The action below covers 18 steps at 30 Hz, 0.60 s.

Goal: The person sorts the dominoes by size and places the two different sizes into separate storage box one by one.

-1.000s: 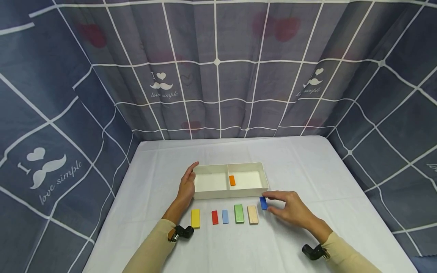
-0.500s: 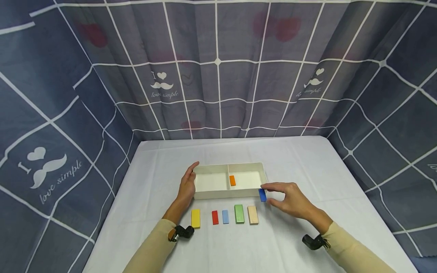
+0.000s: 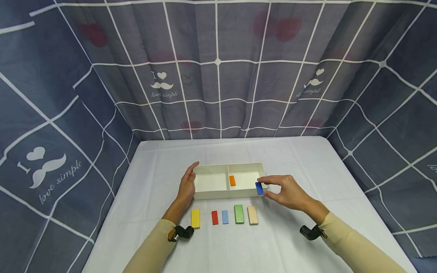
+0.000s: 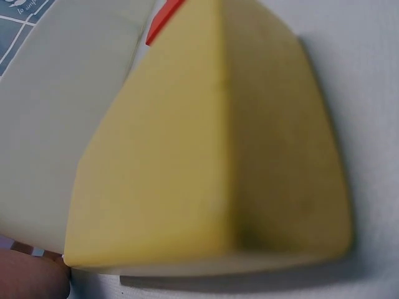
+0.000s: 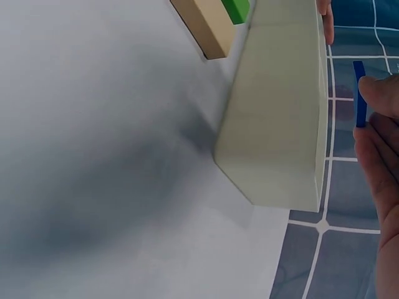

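In the head view my right hand pinches a small dark blue block between thumb and fingers, over the front right corner of a cream two-part box. The right wrist view shows this blue block edge-on, above the box's rim. My left hand lies along the box's left end, its fingers extended against the wall. A small orange block lies in the right compartment, beside the divider. The left compartment holds nothing.
In front of the box, a row of blocks lies on the white cloth: yellow, red, light blue, green and tan. Dark grid-patterned curtains enclose the table's back and sides.
My right hand has lifted the dark blue block from in front of the box up and slightly left, over its front right corner. The left hand and the other blocks stay put.
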Available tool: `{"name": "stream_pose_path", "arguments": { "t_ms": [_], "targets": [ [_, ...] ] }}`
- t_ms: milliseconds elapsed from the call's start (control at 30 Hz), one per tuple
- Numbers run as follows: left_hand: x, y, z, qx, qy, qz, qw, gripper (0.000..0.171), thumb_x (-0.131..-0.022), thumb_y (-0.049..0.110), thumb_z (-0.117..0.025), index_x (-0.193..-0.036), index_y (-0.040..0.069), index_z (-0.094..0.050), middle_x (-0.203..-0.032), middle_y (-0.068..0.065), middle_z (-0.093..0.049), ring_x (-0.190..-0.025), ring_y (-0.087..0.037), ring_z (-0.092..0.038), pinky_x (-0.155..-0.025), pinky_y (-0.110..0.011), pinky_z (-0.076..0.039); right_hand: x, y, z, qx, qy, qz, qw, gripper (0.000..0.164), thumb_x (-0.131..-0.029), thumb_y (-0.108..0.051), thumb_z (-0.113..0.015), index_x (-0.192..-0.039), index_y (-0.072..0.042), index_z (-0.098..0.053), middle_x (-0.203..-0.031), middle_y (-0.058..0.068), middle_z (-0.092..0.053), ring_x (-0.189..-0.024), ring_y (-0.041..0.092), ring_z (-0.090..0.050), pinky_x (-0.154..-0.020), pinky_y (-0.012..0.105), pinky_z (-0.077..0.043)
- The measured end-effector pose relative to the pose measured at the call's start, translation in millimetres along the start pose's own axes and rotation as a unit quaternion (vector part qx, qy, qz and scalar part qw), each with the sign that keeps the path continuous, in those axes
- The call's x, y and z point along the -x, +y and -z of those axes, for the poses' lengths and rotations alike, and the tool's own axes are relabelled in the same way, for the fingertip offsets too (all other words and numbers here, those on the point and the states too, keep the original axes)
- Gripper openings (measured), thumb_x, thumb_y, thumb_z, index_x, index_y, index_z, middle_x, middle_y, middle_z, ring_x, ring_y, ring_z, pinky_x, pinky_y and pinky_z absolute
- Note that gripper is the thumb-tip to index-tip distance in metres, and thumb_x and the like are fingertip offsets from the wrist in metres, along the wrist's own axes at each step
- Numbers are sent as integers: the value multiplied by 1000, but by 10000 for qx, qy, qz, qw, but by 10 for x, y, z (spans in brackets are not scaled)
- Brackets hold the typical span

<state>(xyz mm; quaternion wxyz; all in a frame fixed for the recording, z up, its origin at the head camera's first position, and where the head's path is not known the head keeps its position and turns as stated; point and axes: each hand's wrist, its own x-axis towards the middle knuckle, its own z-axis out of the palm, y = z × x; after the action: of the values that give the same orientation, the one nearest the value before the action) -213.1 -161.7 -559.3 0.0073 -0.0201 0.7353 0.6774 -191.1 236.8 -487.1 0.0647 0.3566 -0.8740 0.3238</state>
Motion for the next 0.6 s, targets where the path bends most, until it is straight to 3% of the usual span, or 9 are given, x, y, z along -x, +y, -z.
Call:
{"name": "stream_pose_path", "arguments": {
  "t_ms": [600],
  "targets": [
    [-1,-6,0,-3,-12,-1,10000,49,-121,21,-30,-168,28,-43,-174,-14,-40,-162,-37,-36,-135,-60,-25,-283,87,-11,-58,-41,-166,9998,48,-88,-6,-91,-134,-9,-78,-128,4,-81,-116,25,-79,-99,46,-65]
  ]
}}
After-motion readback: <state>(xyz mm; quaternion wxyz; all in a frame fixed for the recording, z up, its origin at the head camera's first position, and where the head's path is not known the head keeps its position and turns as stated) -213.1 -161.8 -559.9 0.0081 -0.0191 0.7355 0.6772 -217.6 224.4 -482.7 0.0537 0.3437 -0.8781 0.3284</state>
